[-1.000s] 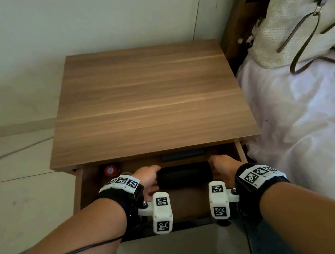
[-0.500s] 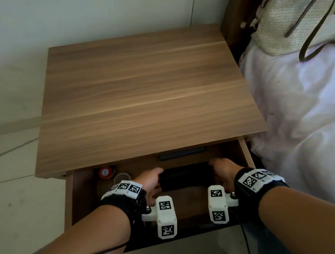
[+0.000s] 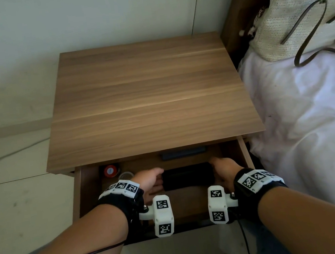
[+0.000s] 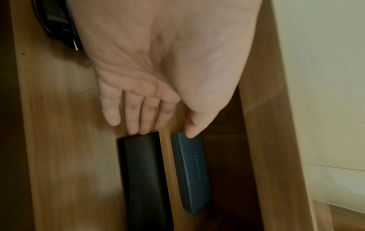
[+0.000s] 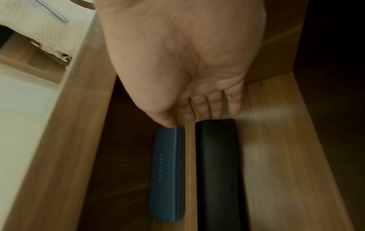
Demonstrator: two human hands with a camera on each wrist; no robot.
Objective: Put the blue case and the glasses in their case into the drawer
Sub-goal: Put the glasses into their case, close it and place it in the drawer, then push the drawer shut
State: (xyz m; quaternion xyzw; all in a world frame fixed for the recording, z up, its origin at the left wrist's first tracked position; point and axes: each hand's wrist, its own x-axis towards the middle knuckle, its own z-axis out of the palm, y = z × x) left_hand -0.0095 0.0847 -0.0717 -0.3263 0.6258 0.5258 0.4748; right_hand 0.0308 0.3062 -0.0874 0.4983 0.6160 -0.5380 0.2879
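Two slim cases in drawer [image 3: 243, 150], blue case [image 4: 192, 170], black glasses case [image 4: 145, 179], relaxed hands [image 3: 151, 180] [image 3: 224, 167] at its ends

Your hands sit in the open drawer [image 3: 243, 150], left hand [image 3: 150, 179] and right hand [image 3: 224, 167] at either end of the glasses case [image 3: 188, 179]. Beyond your fingertips the other case [image 3: 183, 153] lies against the back wall, under the tabletop [image 3: 147, 99].

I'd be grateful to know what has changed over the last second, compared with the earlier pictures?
Very little. The left hand and right hand stay at the two ends of the black glasses case on the floor of the open drawer; now the fingers are relaxed, with the case lying free. The blue case stays behind it, and the red-capped item stays at the back left. Only the head camera shifted.
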